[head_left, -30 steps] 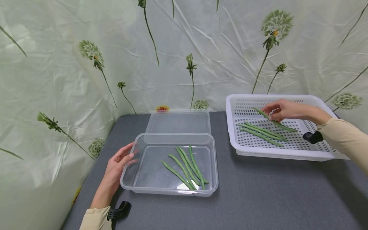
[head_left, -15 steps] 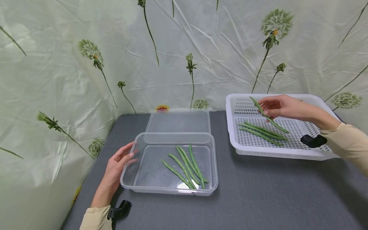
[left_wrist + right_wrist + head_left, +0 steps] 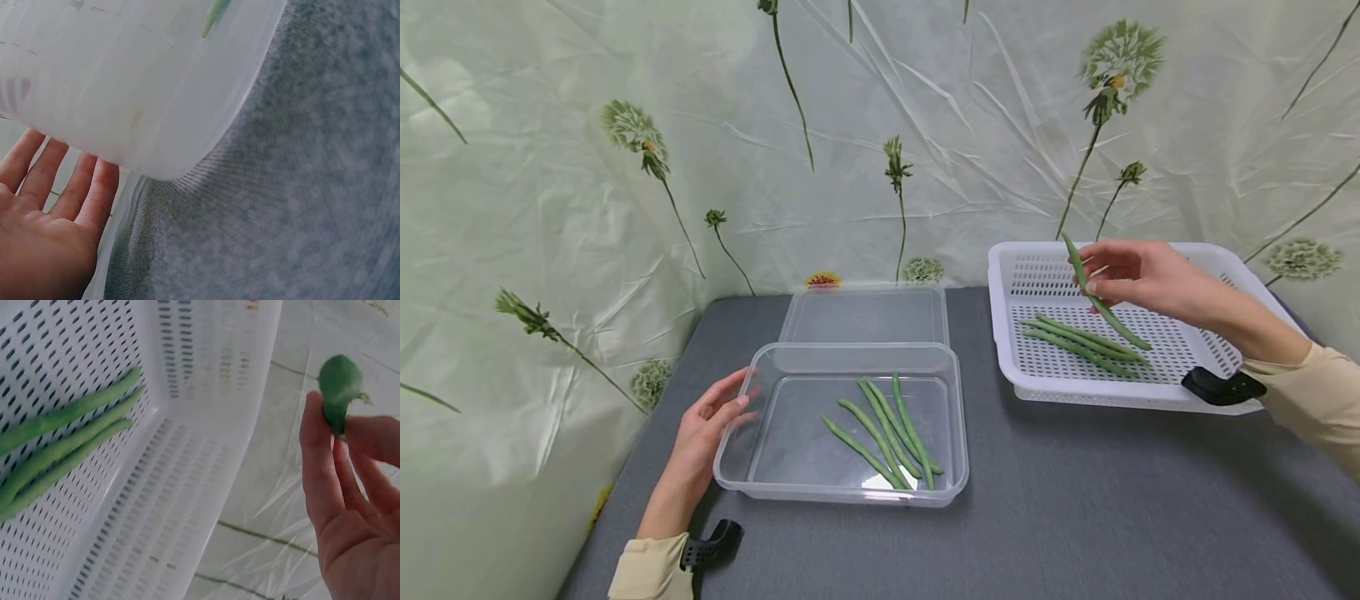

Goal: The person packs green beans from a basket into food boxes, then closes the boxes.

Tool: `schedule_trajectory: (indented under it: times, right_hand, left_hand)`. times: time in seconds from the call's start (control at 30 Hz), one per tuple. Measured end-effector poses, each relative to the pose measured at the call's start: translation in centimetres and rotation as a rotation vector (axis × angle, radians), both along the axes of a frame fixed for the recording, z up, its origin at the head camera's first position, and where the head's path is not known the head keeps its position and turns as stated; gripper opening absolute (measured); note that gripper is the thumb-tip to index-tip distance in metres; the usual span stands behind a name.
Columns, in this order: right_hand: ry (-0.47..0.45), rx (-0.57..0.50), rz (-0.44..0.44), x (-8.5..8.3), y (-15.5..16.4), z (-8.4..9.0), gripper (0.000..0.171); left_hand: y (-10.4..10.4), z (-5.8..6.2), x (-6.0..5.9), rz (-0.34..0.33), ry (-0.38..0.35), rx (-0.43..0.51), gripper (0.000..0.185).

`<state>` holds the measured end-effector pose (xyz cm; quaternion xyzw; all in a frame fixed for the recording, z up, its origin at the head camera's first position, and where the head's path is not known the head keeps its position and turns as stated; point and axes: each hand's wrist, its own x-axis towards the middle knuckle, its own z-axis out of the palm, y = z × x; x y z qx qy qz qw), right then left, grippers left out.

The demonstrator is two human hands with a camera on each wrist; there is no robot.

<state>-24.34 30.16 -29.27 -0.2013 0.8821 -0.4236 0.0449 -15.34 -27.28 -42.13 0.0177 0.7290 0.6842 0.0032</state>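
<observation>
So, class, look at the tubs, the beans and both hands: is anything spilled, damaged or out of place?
Nothing stands out. Four green beans lie inside the clear container, three more in the white basket, none on the grey mat. The right hand pinches one bean; the left hand rests against the container.

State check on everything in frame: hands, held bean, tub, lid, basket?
Right hand: pinching one green bean, raised above the basket.
Held green bean: lifted, tilted, clear of the others.
Left hand: fingers straight, against the tub's left wall.
Clear tub: uncovered, four beans inside.
Lid: off, flat behind the tub.
White basket: on the table, three beans lying inside.
</observation>
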Motion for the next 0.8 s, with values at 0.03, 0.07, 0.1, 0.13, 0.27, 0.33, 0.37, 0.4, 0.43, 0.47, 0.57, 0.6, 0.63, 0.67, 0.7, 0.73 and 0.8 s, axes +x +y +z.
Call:
schedule_trajectory:
  times: [0.03,0.07,0.1,0.13,0.27,0.33,0.37,0.4,0.43,0.47,0.57,0.6,0.63,0.67,0.7,0.73,0.8]
  right_hand:
    - [0.004,-0.024,0.002,0.1,-0.2,0.0,0.036]
    - [0.005,-0.05,0.004,0.2,-0.4,-0.1,0.036]
    - [0.009,-0.072,0.002,0.3,-0.5,-0.2,0.036]
    - [0.011,-0.091,-0.002,0.5,-0.7,-0.2,0.036]
    - [0.019,-0.13,-0.044,1.1,-1.8,-0.5,0.039]
    - [0.016,-0.135,-0.065,1.5,-2.4,-0.7,0.041]
    - [0.018,-0.135,-0.071,1.7,-2.7,-0.8,0.041]
    - [0.02,-0.14,-0.072,1.8,-3.0,-0.9,0.041]
    - [0.019,-0.153,-0.069,2.0,-3.2,-0.9,0.042]
    - [0.022,-0.159,-0.068,2.1,-3.5,-1.0,0.042]
    - [0.03,-0.2,-0.063,2.4,-4.2,-1.3,0.045]
    - [0.027,-0.22,-0.058,2.5,-4.5,-1.4,0.045]
    - [0.022,-0.235,-0.057,2.6,-4.8,-1.5,0.046]
    - [0.021,-0.248,-0.056,2.6,-5.0,-1.6,0.047]
    - [0.017,-0.265,-0.054,2.7,-5.3,-1.6,0.047]
    - [0.012,-0.285,-0.048,2.7,-5.6,-1.7,0.046]
    - [0.004,-0.326,-0.025,2.7,-6.1,-1.8,0.044]
  left_hand:
    - [0.0,0.0,0.0,0.0,0.001,0.001,0.049]
    - [0.0,0.0,0.0,0.0,0.003,0.0,0.049]
    - [0.0,0.0,0.0,-0.002,0.004,-0.001,0.049]
    - [0.1,0.0,0.0,-0.003,0.004,-0.001,0.049]
    - [0.1,0.1,0.0,0.001,0.004,-0.009,0.05]
    - [0.1,0.2,-0.1,0.003,0.0,-0.008,0.05]
    - [0.1,0.2,-0.1,0.002,-0.002,-0.008,0.05]
    - [0.1,0.3,-0.1,0.001,-0.004,-0.004,0.05]
    - [0.1,0.3,-0.2,-0.001,-0.006,-0.003,0.05]
    - [0.1,0.3,-0.2,-0.001,-0.007,-0.002,0.05]
    - [0.1,0.3,-0.1,-0.001,-0.011,-0.004,0.05]
    - [0.1,0.3,-0.1,0.0,-0.012,-0.007,0.05]
    - [0.1,0.3,-0.1,0.002,-0.012,-0.01,0.05]
    - [0.2,0.2,0.0,0.003,-0.013,-0.012,0.049]
    - [0.2,0.2,0.0,0.004,-0.012,-0.014,0.049]
    - [0.2,0.2,0.0,0.006,-0.012,-0.014,0.049]
    - [0.2,0.3,0.0,0.007,-0.009,-0.011,0.049]
